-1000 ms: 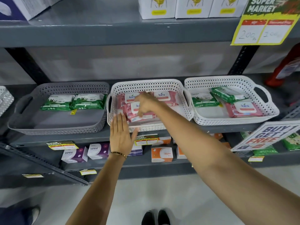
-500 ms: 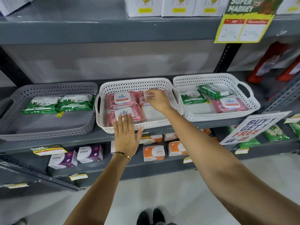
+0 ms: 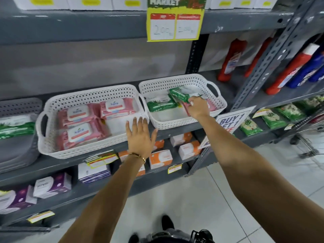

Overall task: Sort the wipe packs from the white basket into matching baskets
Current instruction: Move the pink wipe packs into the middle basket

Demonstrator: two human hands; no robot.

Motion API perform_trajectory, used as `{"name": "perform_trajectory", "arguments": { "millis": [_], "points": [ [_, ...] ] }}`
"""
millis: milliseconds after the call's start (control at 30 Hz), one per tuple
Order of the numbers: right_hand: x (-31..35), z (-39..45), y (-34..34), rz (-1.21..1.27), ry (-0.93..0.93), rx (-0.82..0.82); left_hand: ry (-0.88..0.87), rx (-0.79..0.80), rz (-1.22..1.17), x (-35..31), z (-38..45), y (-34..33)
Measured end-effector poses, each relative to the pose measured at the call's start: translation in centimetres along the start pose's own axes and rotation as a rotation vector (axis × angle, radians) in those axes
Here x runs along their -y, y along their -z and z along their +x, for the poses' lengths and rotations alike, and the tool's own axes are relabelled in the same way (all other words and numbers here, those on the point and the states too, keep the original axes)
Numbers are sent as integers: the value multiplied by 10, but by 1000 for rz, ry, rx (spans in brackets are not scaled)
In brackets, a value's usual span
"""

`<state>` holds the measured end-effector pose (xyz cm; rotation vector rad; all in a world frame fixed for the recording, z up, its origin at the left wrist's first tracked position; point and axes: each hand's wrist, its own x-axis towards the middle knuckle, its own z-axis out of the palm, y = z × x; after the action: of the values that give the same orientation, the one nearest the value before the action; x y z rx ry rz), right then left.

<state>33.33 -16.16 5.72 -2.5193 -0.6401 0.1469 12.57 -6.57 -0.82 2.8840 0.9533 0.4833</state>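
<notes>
Right now my right hand (image 3: 197,108) is down inside the right white basket (image 3: 182,80), fingers closed around a pink wipe pack (image 3: 186,106) at its near end — most of that pack is hidden under my knuckles. A tilted green pack (image 3: 178,94) leans just above my fingers, touching or nearly touching them; I cannot tell which. Another green pack (image 3: 160,103) lies flat on the left side of the same basket. My left hand (image 3: 140,135) is flat and spread, holding nothing, its fingertips resting at the front right corner of the middle white basket (image 3: 87,95); a thin gold bracelet (image 3: 138,156) sits on that wrist. In the middle basket three pink packs (image 3: 78,114) lie flat: two stacked front to back on the left, one at the back right, with bare floor in the near right corner. To the far left, a grey basket (image 3: 19,106) holds green packs (image 3: 15,128), only partly in view. All three baskets stand in a row on a grey metal shelf (image 3: 66,161). Below it are purple and white boxes (image 3: 52,185) and orange and white boxes (image 3: 160,158). A yellow price sign (image 3: 175,26) hangs from the shelf above, and red bottles (image 3: 231,58) stand to the right.
</notes>
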Motion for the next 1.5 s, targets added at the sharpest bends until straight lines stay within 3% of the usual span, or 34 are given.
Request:
{"name": "perform_trajectory", "arguments": {
  "millis": [167, 367, 733, 1100, 1233, 1500],
  "points": [
    [-41, 44, 14, -189, -12, 186, 139, -83, -36, -23, 11, -14],
    [-59, 70, 12, -327, 39, 393, 174, -166, 14, -22, 12, -24],
    [-61, 60, 14, -380, 296, 168, 178, -131, 8, -21, 10, -24],
    [-18, 16, 26, -61, 330, -32, 86, -64, 24, 19, -14, -1],
    [28, -11, 8, 72, 387, 52, 120, -36, 41, 67, -35, 14],
    [124, -65, -55, -22, 614, 146, 141, 18, 80, 156, -66, 44]
  ]
}}
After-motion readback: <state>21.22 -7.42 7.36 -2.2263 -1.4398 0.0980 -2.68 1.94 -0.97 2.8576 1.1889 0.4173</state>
